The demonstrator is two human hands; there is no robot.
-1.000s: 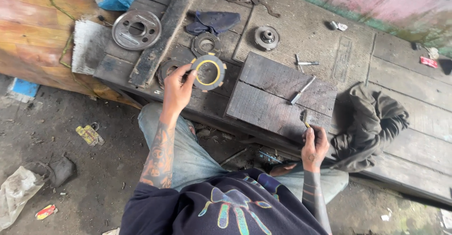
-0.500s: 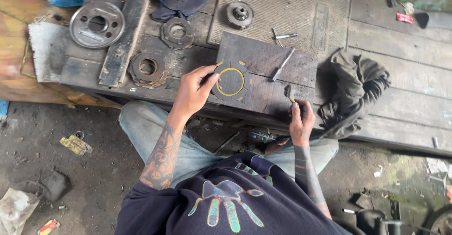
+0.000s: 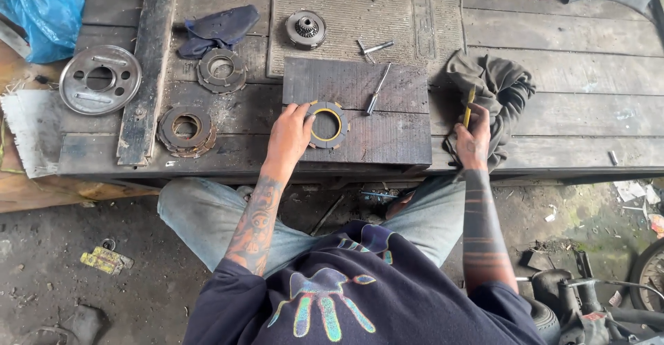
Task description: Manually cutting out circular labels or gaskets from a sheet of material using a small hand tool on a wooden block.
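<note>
A wide bench of weathered wooden planks [image 3: 581, 61] runs across the view, with a ribbed rubber mat [image 3: 415, 13] lying on its far part and a dark square board [image 3: 387, 131] laid at the near edge in front of the seated person. To the right of the board a grey rag [image 3: 501, 86] lies crumpled, and at the far left sits a blue plastic bag [image 3: 41, 13]. A round silver metal plate [image 3: 100, 80] rests left of a long upright plank [image 3: 142, 68], and two stacks of toothed clutch discs [image 3: 185, 129] lie between plank and board. The left hand [image 3: 290, 137] lies on the board with fingers spread and curled over the left edge of a yellow-rimmed clutch friction ring [image 3: 326, 124], which lies flat on the board's near left part. The right hand [image 3: 474, 144] rests on the rag's edge, closed around a slim yellow-handled tool [image 3: 469, 107]. A screwdriver [image 3: 375, 90] lies on the board, near the ring.
</note>
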